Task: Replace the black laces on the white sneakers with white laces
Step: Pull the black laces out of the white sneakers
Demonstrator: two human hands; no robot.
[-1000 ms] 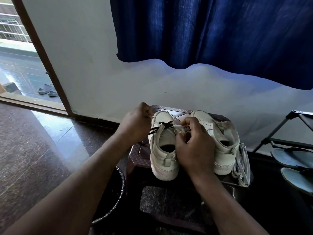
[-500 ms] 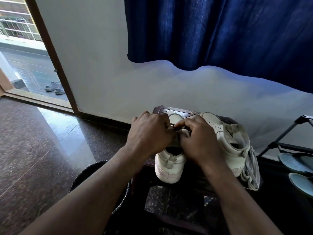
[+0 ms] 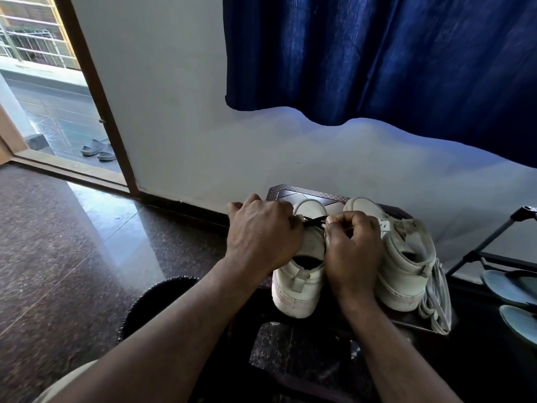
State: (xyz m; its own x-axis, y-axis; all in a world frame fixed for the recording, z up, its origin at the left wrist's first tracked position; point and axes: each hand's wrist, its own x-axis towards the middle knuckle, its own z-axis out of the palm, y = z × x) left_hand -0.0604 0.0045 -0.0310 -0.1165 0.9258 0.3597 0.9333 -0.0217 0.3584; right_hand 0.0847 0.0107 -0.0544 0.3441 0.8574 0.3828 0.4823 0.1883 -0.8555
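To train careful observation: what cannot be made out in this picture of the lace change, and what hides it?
Head view only:
- Eyelets of the left sneaker: covered by the left hand and right hand, so how far the black lace is out is unclear.
- White laces: partly behind the right sneaker; number unclear.
- Rack slippers: cut off by the right edge.
- Dark bin: contents lost in shadow.

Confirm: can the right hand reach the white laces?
Probably yes: the white laces lie uncovered beside the right sneaker, but the right hand must first release the black lace.
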